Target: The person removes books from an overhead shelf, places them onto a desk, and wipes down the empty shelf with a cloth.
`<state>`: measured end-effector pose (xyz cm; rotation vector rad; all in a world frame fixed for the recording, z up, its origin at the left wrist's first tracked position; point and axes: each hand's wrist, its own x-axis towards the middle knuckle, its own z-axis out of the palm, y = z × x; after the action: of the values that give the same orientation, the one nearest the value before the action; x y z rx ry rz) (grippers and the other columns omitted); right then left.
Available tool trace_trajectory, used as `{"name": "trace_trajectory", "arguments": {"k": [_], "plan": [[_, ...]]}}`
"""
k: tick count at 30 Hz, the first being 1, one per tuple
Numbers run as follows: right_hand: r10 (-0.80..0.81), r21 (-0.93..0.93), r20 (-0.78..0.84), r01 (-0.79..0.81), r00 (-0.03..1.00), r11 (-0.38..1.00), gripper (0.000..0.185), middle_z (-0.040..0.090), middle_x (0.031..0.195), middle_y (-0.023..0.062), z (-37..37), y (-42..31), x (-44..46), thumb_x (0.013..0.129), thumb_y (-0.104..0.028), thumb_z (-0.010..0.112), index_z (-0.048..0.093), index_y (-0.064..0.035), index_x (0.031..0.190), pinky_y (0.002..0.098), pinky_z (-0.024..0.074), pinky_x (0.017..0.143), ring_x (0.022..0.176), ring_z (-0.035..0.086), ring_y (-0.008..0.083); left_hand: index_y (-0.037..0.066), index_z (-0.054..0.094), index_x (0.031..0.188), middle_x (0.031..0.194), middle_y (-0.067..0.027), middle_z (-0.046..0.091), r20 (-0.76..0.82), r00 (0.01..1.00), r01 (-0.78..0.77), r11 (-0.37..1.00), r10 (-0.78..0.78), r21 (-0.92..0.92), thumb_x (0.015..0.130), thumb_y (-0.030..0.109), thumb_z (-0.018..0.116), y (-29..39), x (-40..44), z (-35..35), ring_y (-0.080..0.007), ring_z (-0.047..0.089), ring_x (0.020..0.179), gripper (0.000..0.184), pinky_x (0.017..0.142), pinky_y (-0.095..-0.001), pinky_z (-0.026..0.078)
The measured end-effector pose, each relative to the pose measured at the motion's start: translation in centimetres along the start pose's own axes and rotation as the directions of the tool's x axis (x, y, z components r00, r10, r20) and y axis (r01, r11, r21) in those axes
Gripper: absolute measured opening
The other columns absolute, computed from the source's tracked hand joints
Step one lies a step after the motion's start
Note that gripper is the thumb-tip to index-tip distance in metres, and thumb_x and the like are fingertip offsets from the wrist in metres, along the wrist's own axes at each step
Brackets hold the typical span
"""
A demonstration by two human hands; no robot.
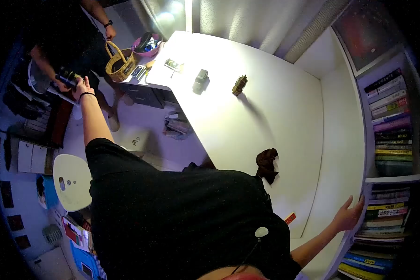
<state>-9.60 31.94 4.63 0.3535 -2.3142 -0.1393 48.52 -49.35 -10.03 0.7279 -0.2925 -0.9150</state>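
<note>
A small dark thing (69,78) is sitting up in the air, off to the far left, between two people. The left hand (83,87) is reaching right up to it, with its fingers bending in close. I cannot tell if they are clamping on it or just touching. The other person's hand (62,87) is being right by it too, maybe so it is not falling.

The right hand (349,214) is stretching the other way, its thumb and fingers spreading apart, by the edge of the bookshelf (369,179). It is holding nothing that I can see, and is maybe leaning there for balance.

On the white table (284,116), a gray toy car (200,80), a spiky brown thing (240,85) and a dark cloth (267,165) are resting apart, so they are not bumping.
</note>
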Motion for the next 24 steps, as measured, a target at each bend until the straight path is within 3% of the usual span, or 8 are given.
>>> {"name": "trace_trajectory", "arguments": {"k": [3, 5, 11, 13, 15, 17, 19, 24], "plan": [[-0.001, -0.015, -0.033, 0.0, 0.999, 1.0, 0.039, 0.058, 0.116, 0.0072, 0.2, 0.1, 0.0, 0.089, -0.036, 0.049, 0.051, -0.0122, 0.119, 0.0312, 0.0473, 0.078, 0.101, 0.057, 0.0237, 0.009, 0.034, 0.125, 0.105, -0.0139, 0.054, -0.08, 0.995, -0.063, 0.998, 0.061, -0.021, 0.072, -0.003, 0.068, 2.0, -4.5, 1.8, -0.0272, 0.061, 0.068, 0.063, 0.056, -0.0326, 0.058], [0.034, -0.041, -0.007, -0.035, 0.999, 0.999, 0.038, 0.058, 0.115, 0.0069, -0.1, -0.3, 0.1, 0.089, -0.035, 0.05, 0.051, -0.0126, 0.119, 0.0307, 0.0474, 0.078, 0.1, 0.058, 0.0236, 0.009, 0.035, 0.123, 0.106, -0.0126, 0.054, 0.066, 0.993, 0.102, 0.994, -0.099, -0.042, 0.073, 0.0, 0.068, 0.1, 4.2, -2.0, -0.0259, 0.06, 0.068, 0.061, 0.055, -0.0322, 0.058], [0.024, -0.019, -0.02, -0.024, 1.0, 1.0, 0.038, 0.058, 0.116, 0.0068, -0.6, -0.8, 0.2, 0.088, -0.035, 0.051, 0.051, -0.0114, 0.119, 0.0307, 0.0476, 0.077, 0.1, 0.058, 0.0237, 0.015, 0.03, 0.126, 0.111, -0.0133, 0.051, -0.064, 0.995, 0.077, 0.996, -0.079, -0.033, 0.072, 0.0, 0.07, 0.8, 3.9, -1.5, -0.0262, 0.058, 0.073, 0.07, 0.056, -0.0347, 0.059], [0.029, -0.016, -0.012, -0.03, 0.999, 0.999, 0.038, 0.057, 0.116, 0.0072, -0.1, -0.4, 0.2, 0.088, -0.034, 0.051, 0.051, -0.0112, 0.119, 0.0312, 0.0475, 0.077, 0.101, 0.058, 0.0241, 0.006, 0.027, 0.126, 0.103, -0.0149, 0.053, -0.131, 0.99, -0.043, 0.998, 0.047, 0.039, 0.071, 0.0, 0.07, 1.6, 1.1, -0.1, -0.0268, 0.058, 0.073, 0.07, 0.056, -0.0365, 0.059], [0.039, -0.029, 0.003, -0.039, 0.999, 0.999, 0.039, 0.057, 0.116, 0.0075, -0.1, -0.1, -0.2, 0.088, -0.034, 0.051, 0.051, -0.011, 0.119, 0.0316, 0.0474, 0.078, 0.101, 0.057, 0.0244, -0.001, 0.031, 0.123, 0.101, -0.0167, 0.054, -0.149, 0.988, 0.037, 0.999, -0.042, -0.036, 0.073, 0.001, 0.069, 1.7, 2.2, -0.1, -0.028, 0.059, 0.074, 0.063, 0.056, -0.0365, 0.059], [0.01, -0.011, -0.023, -0.01, 1.0, 1.0, 0.038, 0.057, 0.117, 0.0073, -0.2, -0.4, 0.3, 0.088, -0.033, 0.052, 0.051, -0.0122, 0.12, 0.0321, 0.0473, 0.078, 0.101, 0.057, 0.0247, -0.007, 0.038, 0.118, 0.103, -0.0213, 0.053, 0.023, 1.0, -0.018, 0.999, 0.019, -0.042, 0.075, 0.002, 0.068, 0.9, 6.6, -2.0, -0.0316, 0.059, 0.077, 0.052, 0.058, -0.0369, 0.06], [0.025, -0.035, 0.009, -0.025, 1.0, 0.999, 0.038, 0.058, 0.116, 0.009, -0.9, -1.1, 0.3, 0.088, -0.034, 0.053, 0.052, -0.01, 0.118, 0.0329, 0.048, 0.079, 0.1, 0.059, 0.0247, -0.008, 0.037, 0.118, 0.105, -0.0211, 0.053, -0.108, 0.994, 0.003, 1.0, -0.003, 0.007, 0.075, 0.002, 0.068, 2.6, 3.0, 0.0, -0.0312, 0.059, 0.08, 0.054, 0.06, -0.0372, 0.06], [0.031, -0.031, 0.003, -0.031, 1.0, 0.999, 0.037, 0.058, 0.116, 0.0081, -1.0, -1.4, 0.2, 0.088, -0.033, 0.053, 0.052, -0.0121, 0.118, 0.033, 0.0475, 0.08, 0.102, 0.058, 0.025, -0.01, 0.033, 0.119, 0.109, -0.0224, 0.05, -0.084, 0.995, -0.061, 0.998, 0.062, 0.008, 0.079, 0.006, 0.065, 2.8, 4.2, -0.1, -0.0313, 0.057, 0.084, 0.053, 0.063, -0.039, 0.06]]}}
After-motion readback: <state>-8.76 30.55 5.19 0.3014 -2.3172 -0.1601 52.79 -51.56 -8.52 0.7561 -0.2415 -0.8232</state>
